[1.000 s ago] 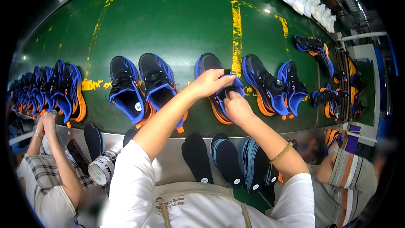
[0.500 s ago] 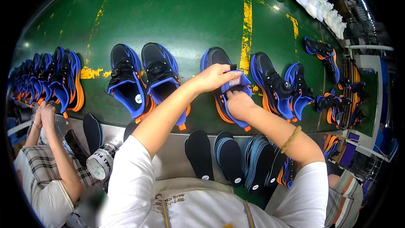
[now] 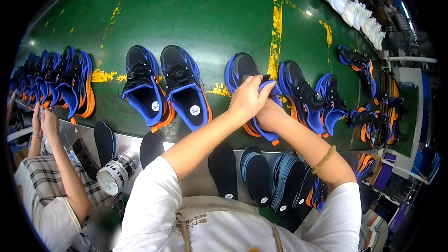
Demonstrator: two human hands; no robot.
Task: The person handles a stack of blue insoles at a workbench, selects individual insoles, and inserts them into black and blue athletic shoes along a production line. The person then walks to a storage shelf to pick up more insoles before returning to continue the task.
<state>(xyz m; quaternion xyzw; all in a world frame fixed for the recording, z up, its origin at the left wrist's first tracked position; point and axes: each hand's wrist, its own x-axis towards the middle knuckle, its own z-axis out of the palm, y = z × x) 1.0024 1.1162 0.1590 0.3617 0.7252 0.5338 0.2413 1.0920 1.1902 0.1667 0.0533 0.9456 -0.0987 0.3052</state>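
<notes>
A black and blue sneaker with an orange-edged sole lies toe-away on the green table in front of me. My left hand grips its tongue, thumb pointing right, close against my other hand. My right hand reaches into the shoe's opening. Its fingers are hidden inside the shoe and behind my left hand. To the left stand two matching sneakers, one beside another, each with a black insole and a round white sticker inside. Right of my hands are two more, a larger-looking one and another.
Black insoles and thicker insole stacks lie along the metal ledge near me. A tape roll sits left. Shoe rows line the far left, near a co-worker's hands. White shoes stand far right.
My left hand has shifted slightly right and down, nearer my right hand. My right hand's fingers are now covered. The sneaker stays in about the same place.
</notes>
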